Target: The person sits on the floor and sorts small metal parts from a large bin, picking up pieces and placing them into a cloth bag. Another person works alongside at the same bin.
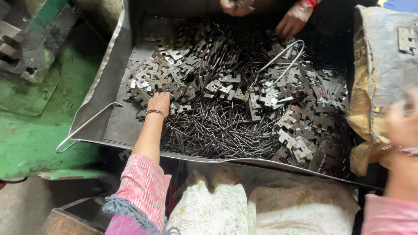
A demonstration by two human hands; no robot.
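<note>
My left hand (159,101) reaches into a large metal tray (114,117) and rests, fingers curled down, on a heap of small notched metal plates (174,74) lying over thin metal pins (217,130). Whether it grips any of them is hidden. A thin bracelet sits on that wrist. My right hand (402,119) is raised at the right edge of the view, blurred, beside a worn brown sack (374,78); its fingers and anything in them cannot be made out.
Another person's two hands (294,19) work at the tray's far edge. A bent wire loop (283,56) lies on the pile, and a wire handle (87,126) sticks out at the tray's left. A green machine base (35,87) lies left. A single plate (407,40) sits on the sack.
</note>
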